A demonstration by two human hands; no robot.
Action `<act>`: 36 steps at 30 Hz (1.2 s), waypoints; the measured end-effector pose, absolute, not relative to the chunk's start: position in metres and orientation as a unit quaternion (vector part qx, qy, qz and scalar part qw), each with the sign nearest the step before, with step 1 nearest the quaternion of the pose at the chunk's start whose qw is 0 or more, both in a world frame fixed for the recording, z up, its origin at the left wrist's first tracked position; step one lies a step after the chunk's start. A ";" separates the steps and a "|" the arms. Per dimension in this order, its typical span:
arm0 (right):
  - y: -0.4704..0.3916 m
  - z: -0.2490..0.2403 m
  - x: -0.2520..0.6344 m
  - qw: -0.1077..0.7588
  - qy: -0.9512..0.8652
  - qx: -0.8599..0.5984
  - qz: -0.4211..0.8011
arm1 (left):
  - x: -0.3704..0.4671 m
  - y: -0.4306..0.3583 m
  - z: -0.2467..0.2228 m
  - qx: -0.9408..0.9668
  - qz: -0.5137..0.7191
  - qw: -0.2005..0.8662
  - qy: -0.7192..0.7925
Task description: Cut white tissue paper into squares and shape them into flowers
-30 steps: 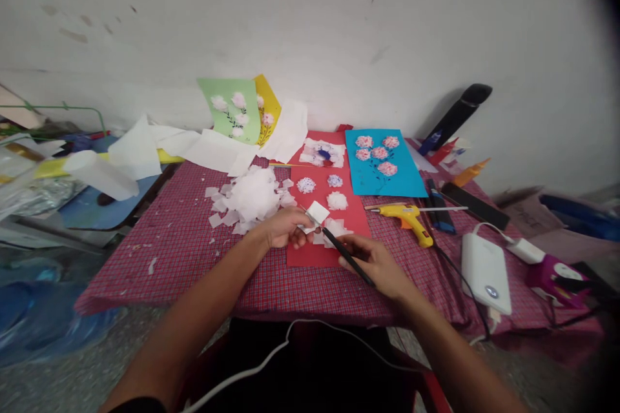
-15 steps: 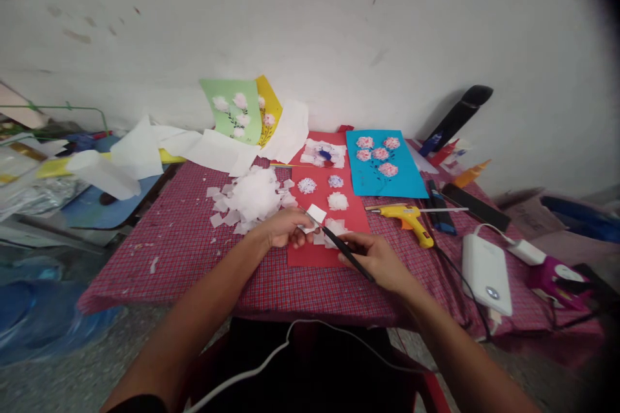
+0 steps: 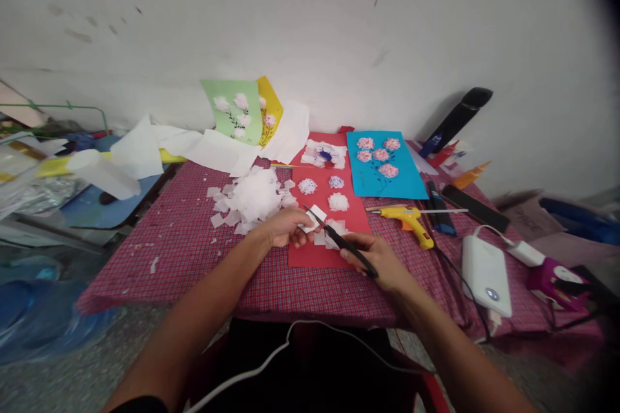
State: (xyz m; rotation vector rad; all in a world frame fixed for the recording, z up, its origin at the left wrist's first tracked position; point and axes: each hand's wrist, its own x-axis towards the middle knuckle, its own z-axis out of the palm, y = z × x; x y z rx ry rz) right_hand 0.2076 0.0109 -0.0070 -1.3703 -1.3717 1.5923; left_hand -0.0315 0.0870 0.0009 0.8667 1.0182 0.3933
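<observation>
My left hand [image 3: 290, 227] pinches a small white paper square [image 3: 317, 214] above the lower part of a red sheet [image 3: 314, 258]. Black-handled scissors [image 3: 356, 251] are in my right hand [image 3: 375, 255], their blades pointing up-left across the square. Beneath the blades lie loose white tissue squares [image 3: 329, 235]. On the red sheet are a plain white tissue flower [image 3: 338, 201], two flowers with blue-purple specks [image 3: 307, 186] and a blue-stained tissue [image 3: 323, 153]. A heap of white tissue squares [image 3: 255, 195] is left of the sheet.
A blue card with pink-red flowers [image 3: 382, 181] lies at the back right, near a yellow glue gun [image 3: 411, 219]. A white power bank [image 3: 487, 274] and cables are farther right. Green and yellow flower cards [image 3: 232, 103] lean on the wall beside white sheets [image 3: 223, 150].
The scissors have turned slightly, and their blades now show across the white square. Both hands stay in nearly the same place.
</observation>
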 end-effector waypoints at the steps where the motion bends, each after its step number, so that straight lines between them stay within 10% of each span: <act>1: 0.011 -0.008 0.208 0.314 -0.512 -0.518 0.609 | -0.032 0.087 0.001 0.399 0.181 0.767 0.469; 36: 0.013 -0.004 0.202 0.316 -0.527 -0.516 0.597 | -0.032 0.087 0.001 0.396 0.180 0.767 0.473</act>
